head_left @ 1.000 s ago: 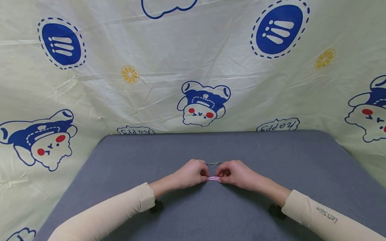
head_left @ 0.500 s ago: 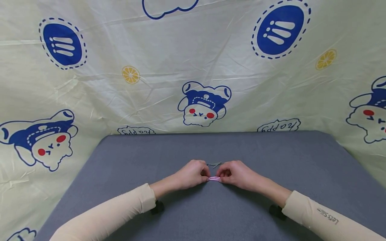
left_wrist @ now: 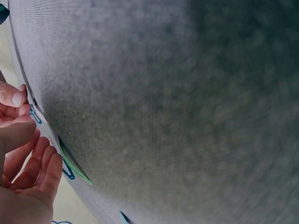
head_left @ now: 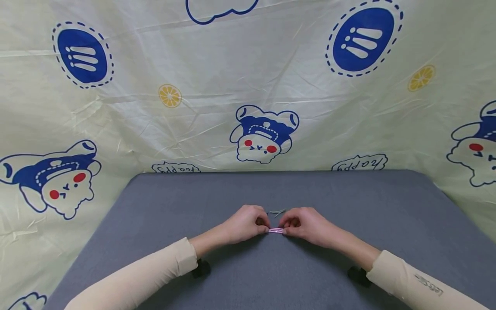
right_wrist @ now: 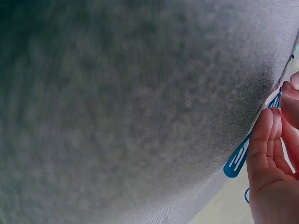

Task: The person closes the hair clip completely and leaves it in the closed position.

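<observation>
Two hands meet over a grey surface (head_left: 248,275), a small pink clip (head_left: 276,230) stretched crosswise between them in the head view. The left hand (head_left: 248,224) pinches one end between thumb and fingers; the right hand (head_left: 307,225) pinches the other, leaving only the middle of the clip showing. The fingers of each hand are together on the clip, and the two hands stand apart by no more than its exposed length. Little has changed in the last second: both grips hold their place, while the right sleeve (head_left: 426,280) has slid slightly outward. The clip's outline looks slimmer, with less of a gap along its middle, which may mean it has been pressed flatter or merely turned; it is too small to tell. Either way, the handling appears to be at a fine, two-handed stage, with neither end let go. Just beyond the hands lies a thin grey-green piece (head_left: 277,212), apart from the clip; a printed cloth (head_left: 209,64) hangs behind.
</observation>
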Demonstrator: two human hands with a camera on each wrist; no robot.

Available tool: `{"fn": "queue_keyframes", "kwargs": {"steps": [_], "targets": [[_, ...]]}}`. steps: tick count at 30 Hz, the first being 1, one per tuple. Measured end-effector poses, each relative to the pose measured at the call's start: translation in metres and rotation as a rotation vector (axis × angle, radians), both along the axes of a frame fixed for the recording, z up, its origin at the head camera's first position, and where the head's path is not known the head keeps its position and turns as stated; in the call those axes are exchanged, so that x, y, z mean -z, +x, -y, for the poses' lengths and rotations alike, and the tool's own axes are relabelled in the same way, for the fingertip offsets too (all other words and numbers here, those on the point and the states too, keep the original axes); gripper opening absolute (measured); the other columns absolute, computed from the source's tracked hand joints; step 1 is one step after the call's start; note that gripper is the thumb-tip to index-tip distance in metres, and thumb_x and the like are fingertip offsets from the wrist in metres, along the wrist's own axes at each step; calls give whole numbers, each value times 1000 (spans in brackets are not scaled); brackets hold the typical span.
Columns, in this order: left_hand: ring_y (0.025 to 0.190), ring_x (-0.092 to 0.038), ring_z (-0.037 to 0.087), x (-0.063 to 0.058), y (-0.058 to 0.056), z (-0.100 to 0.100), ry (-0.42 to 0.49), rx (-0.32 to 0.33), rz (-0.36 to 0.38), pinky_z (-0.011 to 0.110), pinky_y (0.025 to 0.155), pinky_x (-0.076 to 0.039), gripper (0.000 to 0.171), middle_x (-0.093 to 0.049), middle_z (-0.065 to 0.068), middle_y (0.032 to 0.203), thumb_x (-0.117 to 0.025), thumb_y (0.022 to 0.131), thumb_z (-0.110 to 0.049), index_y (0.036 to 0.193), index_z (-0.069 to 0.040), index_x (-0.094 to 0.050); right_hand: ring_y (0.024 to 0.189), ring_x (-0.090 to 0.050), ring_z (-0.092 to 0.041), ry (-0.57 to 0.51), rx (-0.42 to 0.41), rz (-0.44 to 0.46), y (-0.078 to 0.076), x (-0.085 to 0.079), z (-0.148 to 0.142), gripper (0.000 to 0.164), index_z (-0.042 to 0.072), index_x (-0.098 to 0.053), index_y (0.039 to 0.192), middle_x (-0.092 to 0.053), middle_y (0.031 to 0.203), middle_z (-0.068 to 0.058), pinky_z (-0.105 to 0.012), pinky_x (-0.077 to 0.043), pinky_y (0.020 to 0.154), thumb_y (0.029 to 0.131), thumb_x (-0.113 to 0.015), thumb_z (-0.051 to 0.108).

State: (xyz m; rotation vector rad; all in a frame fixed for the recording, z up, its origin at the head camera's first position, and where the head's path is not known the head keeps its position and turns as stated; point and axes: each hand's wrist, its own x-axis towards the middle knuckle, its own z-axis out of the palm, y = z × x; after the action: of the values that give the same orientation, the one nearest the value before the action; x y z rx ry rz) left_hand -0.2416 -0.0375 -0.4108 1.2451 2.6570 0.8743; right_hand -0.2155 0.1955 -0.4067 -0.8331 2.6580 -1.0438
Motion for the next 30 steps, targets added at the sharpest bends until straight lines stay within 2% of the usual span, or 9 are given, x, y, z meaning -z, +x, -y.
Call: {"fn": "queue_keyframes", "kwargs": {"steps": [8, 13, 20, 30], "targets": [[73, -53, 6, -12, -1, 3, 72, -37, 62, 21, 66, -46, 5, -59, -8, 82, -73, 89, -9, 93, -7, -75, 75, -58, -10, -22, 28, -42, 0, -6, -2, 15, 10, -72, 103, -63, 85, 7, -26, -50, 65, 89, -73, 11], [78, -55, 8, -15, -5, 4, 87, -69, 56, 21, 70, -47, 8, -60, -7, 85, -73, 89, -10, 96, -6, -75, 76, -59, -11, -28, 41, -85, -1, -11, -5, 16, 8, -72, 106, -64, 89, 6, -27, -52, 67, 90, -72, 11], [79, -55, 11, -17, -14, 3, 66, -118, 58, 23, 70, -48, 10, -60, -7, 86, -74, 89, -13, 98, -8, -75, 80, -58, -12, -5, 80, -103, -9, -18, -4, 16, 11, -72, 107, -64, 91, 7, -28, -52, 70, 91, -72, 12], [76, -56, 10, -22, -27, -3, 38, -111, 57, 23, 66, -47, 11, -61, -5, 84, -74, 88, -13, 97, -5, -75, 84, -58, -11, 17, 60, -148, -27, -16, -7, 16, 10, -73, 106, -64, 94, 8, -33, -52, 76, 90, -72, 12]]}}
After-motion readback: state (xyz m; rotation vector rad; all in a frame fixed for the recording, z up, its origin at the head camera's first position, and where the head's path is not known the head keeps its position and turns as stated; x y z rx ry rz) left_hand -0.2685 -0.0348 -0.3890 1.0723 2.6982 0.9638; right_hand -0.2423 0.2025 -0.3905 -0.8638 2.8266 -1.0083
